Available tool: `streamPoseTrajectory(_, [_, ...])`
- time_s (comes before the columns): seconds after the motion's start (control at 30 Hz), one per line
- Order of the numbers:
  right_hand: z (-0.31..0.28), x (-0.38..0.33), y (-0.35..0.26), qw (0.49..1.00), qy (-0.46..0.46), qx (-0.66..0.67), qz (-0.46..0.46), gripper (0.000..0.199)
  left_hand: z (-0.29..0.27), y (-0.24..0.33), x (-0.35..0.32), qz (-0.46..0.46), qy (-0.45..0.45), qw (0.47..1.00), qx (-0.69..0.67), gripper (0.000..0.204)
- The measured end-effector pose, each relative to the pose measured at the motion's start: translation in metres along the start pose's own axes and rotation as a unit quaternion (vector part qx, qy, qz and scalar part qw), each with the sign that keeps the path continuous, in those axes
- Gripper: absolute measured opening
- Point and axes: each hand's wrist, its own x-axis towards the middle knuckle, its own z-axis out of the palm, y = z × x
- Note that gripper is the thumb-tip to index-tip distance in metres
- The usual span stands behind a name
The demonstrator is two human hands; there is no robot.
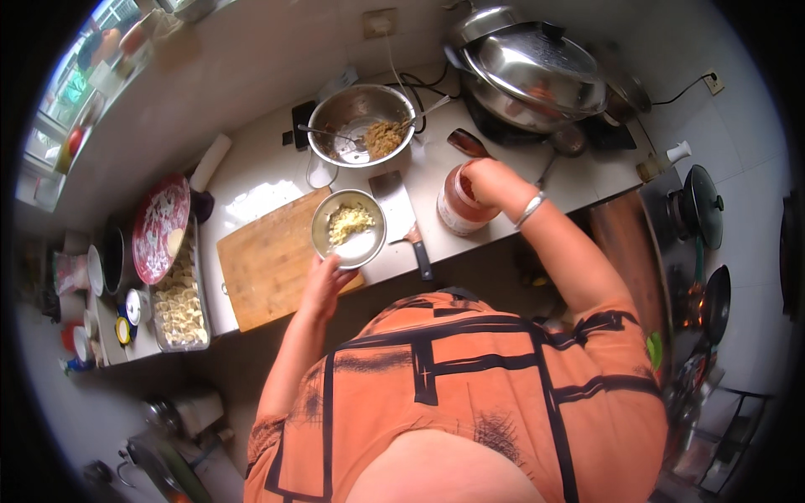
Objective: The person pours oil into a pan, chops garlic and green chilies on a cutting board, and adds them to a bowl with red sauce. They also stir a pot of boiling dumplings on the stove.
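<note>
My left hand (324, 281) grips the rim of a small steel bowl (320, 237) above the front edge of a wooden cutting board (268, 264). Pale chopped bits, like minced garlic, (348, 224) lie in the bowl. My right hand (486, 182) reaches down into the mouth of a wide jar (457, 210) with red contents. Its fingers are hidden there, so what they hold does not show. Between bowl and jar, a cleaver (394, 197) and a small dark-handled knife (422, 256) lie on the counter.
Behind the bowl stands a large steel basin (323, 155) with brown filling and utensils. A lidded wok (537, 71) occupies the back right. On the left are a floury red plate (161, 226) and a tray of pale dumpling-like pieces (180, 306). Pans (715, 306) hang at right.
</note>
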Motion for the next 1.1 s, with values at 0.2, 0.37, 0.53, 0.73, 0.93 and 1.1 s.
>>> streamPoseTrajectory(0.2, [-0.026,-0.032,0.020,0.973,0.169,0.158,0.015,0.021,-0.005,-0.008,-0.008,0.002,0.016,1.000,0.008,0.045])
streamPoseTrajectory(0.37, [-0.013,-0.067,0.009,0.915,0.170,0.365,-0.028,0.015,-0.014,-0.019,0.002,-0.002,0.024,1.000,0.010,0.044])
streamPoseTrajectory(0.53, [0.056,-0.122,0.007,0.892,0.045,0.440,-0.094,0.011,-0.011,-0.037,0.014,0.008,-0.022,0.999,0.025,0.042])
streamPoseTrajectory(0.73, [0.131,-0.121,-0.010,0.863,-0.008,0.502,-0.049,0.012,-0.010,-0.050,0.006,0.018,-0.005,1.000,-0.015,0.039])
streamPoseTrajectory(0.93, [0.171,-0.089,-0.108,0.863,-0.095,0.457,-0.194,0.015,-0.056,-0.071,-0.079,0.111,0.065,0.985,-0.113,0.052])
streamPoseTrajectory(1.1, [0.173,-0.060,-0.231,0.873,-0.164,0.334,-0.317,0.016,-0.152,-0.109,-0.163,0.168,0.168,0.956,-0.171,0.053])
